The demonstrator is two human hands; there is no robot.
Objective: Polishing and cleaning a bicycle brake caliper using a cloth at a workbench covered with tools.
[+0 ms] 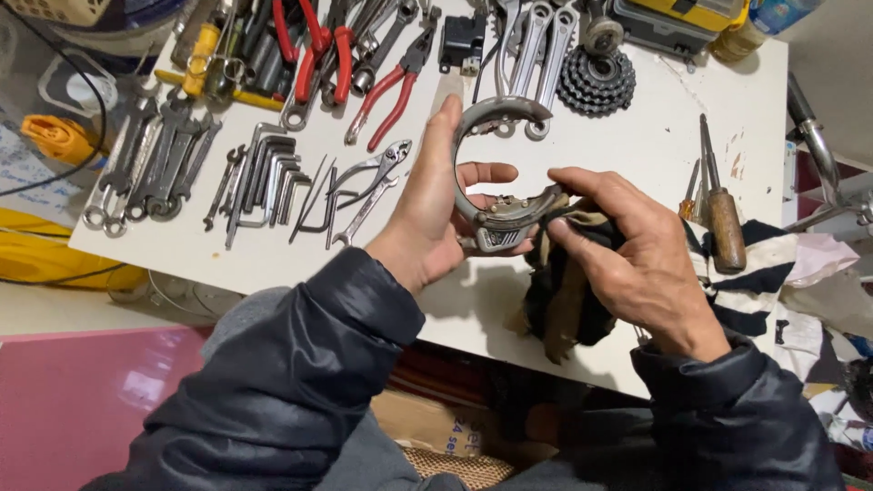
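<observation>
At frame centre, the left hand point(427, 214) grips a curved grey metal C-shaped part point(482, 173), fingers wrapped round it. The right hand point(637, 255) pinches a dark, grimy rag point(568, 291) against what seems its lower end, above the white table point(637, 145).

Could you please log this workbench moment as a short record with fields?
left hand: grips a curved metal brake part upright
right hand: presses a dark rag against the part's lower end
surface: white table
left of hands: hex keys, wrenches, red-handled pliers
right of hands: wooden-handled screwdriver
behind: gear cluster
</observation>
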